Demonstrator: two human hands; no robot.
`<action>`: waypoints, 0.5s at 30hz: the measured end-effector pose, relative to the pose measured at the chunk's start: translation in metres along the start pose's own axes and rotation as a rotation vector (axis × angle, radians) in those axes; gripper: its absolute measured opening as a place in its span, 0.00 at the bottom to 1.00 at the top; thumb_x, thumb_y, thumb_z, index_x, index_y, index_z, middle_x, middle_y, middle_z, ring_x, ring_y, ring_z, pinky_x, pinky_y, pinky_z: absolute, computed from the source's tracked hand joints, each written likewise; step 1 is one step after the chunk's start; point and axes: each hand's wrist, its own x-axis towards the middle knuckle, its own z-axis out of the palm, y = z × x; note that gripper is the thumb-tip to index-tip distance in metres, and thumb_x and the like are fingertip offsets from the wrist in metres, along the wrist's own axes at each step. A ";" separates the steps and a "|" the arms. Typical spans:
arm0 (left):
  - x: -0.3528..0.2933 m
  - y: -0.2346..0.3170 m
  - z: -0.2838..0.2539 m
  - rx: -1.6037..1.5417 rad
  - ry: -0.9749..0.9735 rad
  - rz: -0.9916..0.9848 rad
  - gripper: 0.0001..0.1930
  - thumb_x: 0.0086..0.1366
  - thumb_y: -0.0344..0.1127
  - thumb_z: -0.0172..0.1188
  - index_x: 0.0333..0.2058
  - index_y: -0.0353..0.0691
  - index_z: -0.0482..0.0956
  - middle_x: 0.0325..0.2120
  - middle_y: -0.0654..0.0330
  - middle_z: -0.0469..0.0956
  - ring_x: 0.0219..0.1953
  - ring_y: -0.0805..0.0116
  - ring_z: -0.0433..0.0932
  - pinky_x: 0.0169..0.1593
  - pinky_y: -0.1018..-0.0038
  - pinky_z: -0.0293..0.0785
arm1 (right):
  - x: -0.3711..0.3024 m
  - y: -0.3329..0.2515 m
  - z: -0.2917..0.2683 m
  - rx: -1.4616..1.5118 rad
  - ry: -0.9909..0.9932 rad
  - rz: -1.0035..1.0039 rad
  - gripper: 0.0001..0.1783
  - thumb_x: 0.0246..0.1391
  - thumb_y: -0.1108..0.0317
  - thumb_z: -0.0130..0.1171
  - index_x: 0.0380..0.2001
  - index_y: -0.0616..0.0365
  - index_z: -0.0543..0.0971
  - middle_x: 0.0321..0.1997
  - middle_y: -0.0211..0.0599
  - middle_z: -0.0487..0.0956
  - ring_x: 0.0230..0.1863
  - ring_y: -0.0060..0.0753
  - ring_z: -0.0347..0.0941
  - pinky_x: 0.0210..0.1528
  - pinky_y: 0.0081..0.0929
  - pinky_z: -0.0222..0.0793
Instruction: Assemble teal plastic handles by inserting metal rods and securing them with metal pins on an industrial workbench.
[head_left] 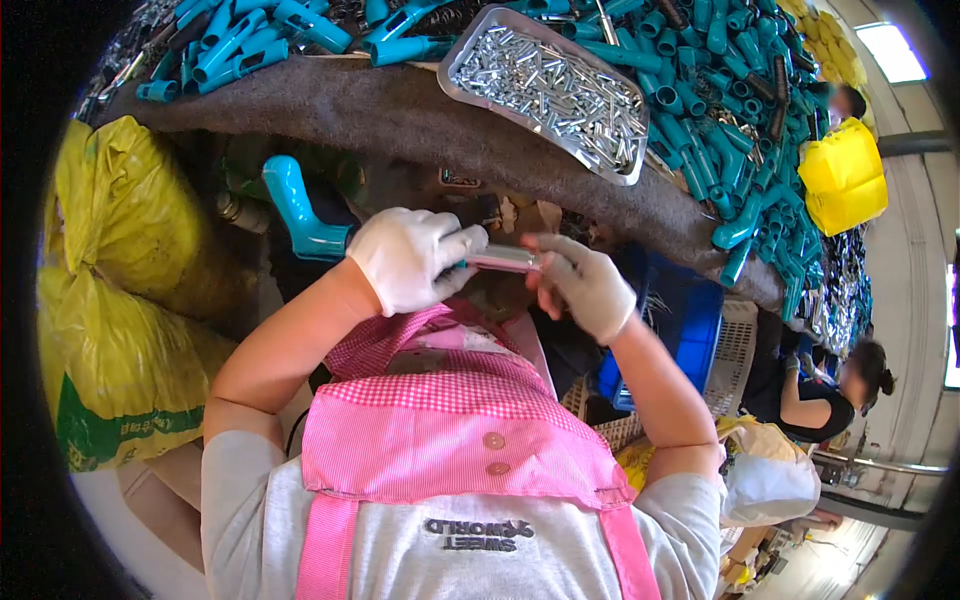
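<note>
My left hand, in a white glove, is closed around the middle of a tool with a silver metal tube. A teal angled handle sticks out past the left wrist, apparently part of the same tool, with a dark section beside the glove. My right hand, also gloved with bare fingertips showing, pinches the tube's far right end and is slightly blurred. Both hands are in front of my chest, above my pink apron. The glove hides the tool's middle.
Beyond a brown cloth-covered bench edge stands a metal tray of small silver pins. Teal handle parts are heaped around it. Yellow sacks stand left; a blue crate is right. Another person sits at far right.
</note>
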 end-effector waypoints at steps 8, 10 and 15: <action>0.001 0.001 0.000 -0.024 -0.037 -0.019 0.17 0.52 0.43 0.58 0.41 0.46 0.75 0.26 0.56 0.75 0.27 0.54 0.76 0.32 0.61 0.73 | 0.006 0.008 -0.013 0.321 -0.198 0.165 0.22 0.55 0.73 0.53 0.55 0.60 0.67 0.34 0.43 0.73 0.28 0.29 0.75 0.25 0.24 0.70; 0.000 0.000 -0.001 -0.045 -0.042 -0.029 0.17 0.53 0.43 0.58 0.41 0.45 0.75 0.26 0.56 0.75 0.27 0.54 0.76 0.32 0.61 0.73 | 0.004 0.019 -0.007 0.100 -0.046 -0.180 0.22 0.57 0.74 0.51 0.55 0.62 0.66 0.36 0.35 0.73 0.25 0.25 0.72 0.27 0.22 0.70; -0.001 -0.004 0.002 -0.079 -0.071 -0.063 0.18 0.53 0.43 0.58 0.41 0.45 0.75 0.26 0.56 0.75 0.27 0.54 0.76 0.32 0.62 0.74 | 0.000 -0.004 -0.001 0.067 -0.086 0.136 0.21 0.63 0.63 0.45 0.55 0.63 0.67 0.33 0.36 0.74 0.25 0.23 0.71 0.27 0.21 0.68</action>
